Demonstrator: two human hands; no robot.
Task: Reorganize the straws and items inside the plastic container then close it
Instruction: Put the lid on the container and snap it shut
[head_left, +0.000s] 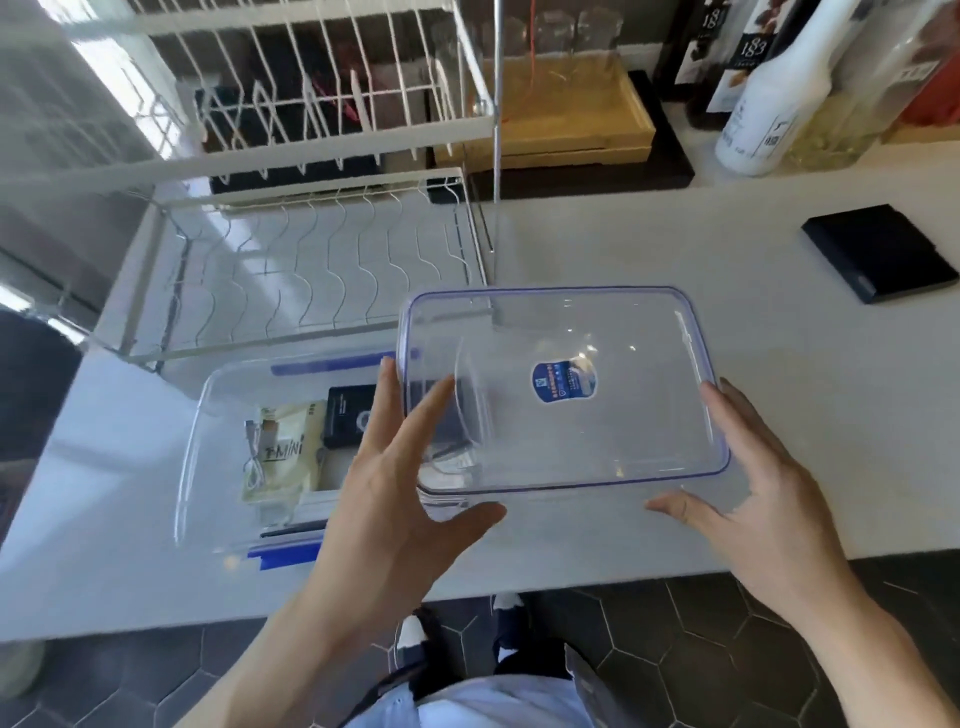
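Note:
A clear plastic container (208, 395) with blue clips (283, 558) stands open on the white counter, left of centre. Inside lie a cream packet (283, 452), a black box (345, 421) and a white cable (253, 460). I cannot make out any straws. Above and to the right of it hangs the clear lid (623, 426), blue-rimmed with a blue sticker, overlapping the container's right end. My left hand (395, 499) presses its left edge with straight fingers, thumb at the front edge. My right hand (763, 499) presses the right edge, fingers straight, thumb toward the front corner.
A white wire dish rack (311, 270) stands just behind the container. A flat black device (883, 257) lies at the right. Bottles (763, 104) and a wooden tray (561, 104) line the back. The counter's front edge (519, 582) runs just below my hands.

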